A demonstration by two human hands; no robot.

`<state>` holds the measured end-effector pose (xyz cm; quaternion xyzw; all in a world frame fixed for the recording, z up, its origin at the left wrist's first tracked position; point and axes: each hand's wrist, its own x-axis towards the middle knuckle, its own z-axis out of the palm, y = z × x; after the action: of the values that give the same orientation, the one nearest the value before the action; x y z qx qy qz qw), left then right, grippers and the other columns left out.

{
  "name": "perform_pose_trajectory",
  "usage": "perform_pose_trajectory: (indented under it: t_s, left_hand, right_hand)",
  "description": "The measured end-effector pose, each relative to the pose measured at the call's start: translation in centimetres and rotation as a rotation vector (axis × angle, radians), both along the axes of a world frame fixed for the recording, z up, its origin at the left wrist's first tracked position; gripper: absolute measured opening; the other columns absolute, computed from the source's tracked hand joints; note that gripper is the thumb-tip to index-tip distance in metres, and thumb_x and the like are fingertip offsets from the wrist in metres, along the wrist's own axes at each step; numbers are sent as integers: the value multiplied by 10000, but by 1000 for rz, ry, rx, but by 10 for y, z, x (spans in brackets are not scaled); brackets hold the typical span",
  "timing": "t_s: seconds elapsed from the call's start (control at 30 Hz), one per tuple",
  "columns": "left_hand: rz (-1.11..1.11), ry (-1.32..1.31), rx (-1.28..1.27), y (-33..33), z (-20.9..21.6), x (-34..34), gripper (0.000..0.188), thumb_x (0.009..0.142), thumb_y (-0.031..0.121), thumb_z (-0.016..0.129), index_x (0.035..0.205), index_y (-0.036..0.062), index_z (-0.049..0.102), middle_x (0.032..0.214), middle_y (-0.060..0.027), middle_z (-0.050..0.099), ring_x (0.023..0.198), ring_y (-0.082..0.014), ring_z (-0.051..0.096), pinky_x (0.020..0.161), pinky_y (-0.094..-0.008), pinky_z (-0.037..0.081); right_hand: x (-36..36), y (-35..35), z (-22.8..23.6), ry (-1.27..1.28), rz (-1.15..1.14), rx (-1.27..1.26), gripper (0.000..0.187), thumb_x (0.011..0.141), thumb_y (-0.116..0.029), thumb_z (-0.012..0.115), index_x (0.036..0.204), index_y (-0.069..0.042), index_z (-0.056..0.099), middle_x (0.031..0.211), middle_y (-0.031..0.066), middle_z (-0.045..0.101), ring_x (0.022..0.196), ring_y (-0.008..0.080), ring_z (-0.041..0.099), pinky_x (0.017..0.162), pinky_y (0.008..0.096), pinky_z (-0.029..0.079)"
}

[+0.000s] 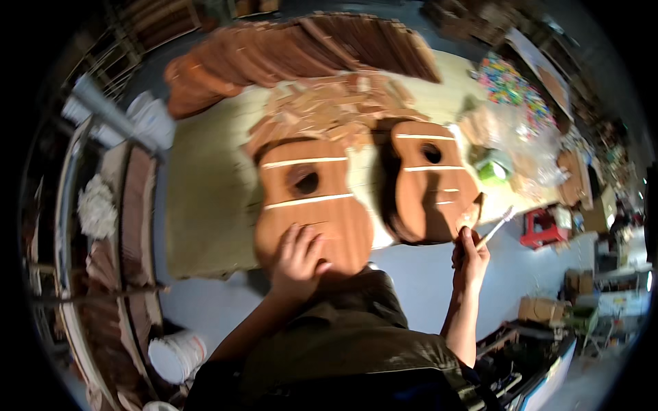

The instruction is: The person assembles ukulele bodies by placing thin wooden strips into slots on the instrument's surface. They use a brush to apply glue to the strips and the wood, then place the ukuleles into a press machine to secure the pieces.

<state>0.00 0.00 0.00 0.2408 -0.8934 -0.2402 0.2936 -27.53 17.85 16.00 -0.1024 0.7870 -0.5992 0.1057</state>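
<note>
Counter at left: the pale yellowish counter reaches out beyond the left hand.
Left hand: laid palm down on the near, wide end of a brown, guitar-shaped wooden plate with a round hole and two pale cross strips; fingers extended and clamped on nothing.
Left plate: directly ahead of the person, long axis running away from the body, strips across it, near end seemingly past the counter's front edge; the left hand is nearer.
Between the plates: a narrow gap, widest at their waists.
Right plate: a second brown, guitar-shaped wooden plate with pale strips, apparently atop others, long axis leaning slightly leftward at its far end; the right hand is nearer.
Right hand: just beside that plate's near right corner, fingers closed on a slim, pale-handled brush; whether they also touch the corner, I cannot tell.
Brush: slants up and rightward, its whitish end pointing away from both plates.
</note>
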Motion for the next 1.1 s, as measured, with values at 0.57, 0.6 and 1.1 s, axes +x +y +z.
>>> perform_pose_trajectory:
  t_s: [0.57,0.6,1.1]
  left_hand:
    - [665,-225,16,-27,72,-42,168,841,80,625,974,-20,606,985,-181,584,988,-384,560,879,-428,446]
    - [681,-238,-169,-21,81,-49,159,857,74,609,980,-25,594,957,-175,583,935,-372,575,854,-407,459]
    - [11,16,240,60,34,-245,104,819,48,681,917,36,651,724,-89,631,585,-166,600,539,-276,473]
  right_hand:
    - [-242,-36,-255,36,180,239,155,803,-147,665,900,-46,733,762,145,681,670,225,651,665,354,505]
    - [-232,-41,-243,273,234,364,229,809,-227,674,979,-80,719,816,183,637,719,293,631,707,367,493]
    - [-239,-27,-241,57,-123,-250,233,942,-246,602,894,-19,587,723,-28,487,636,84,409,587,244,365]
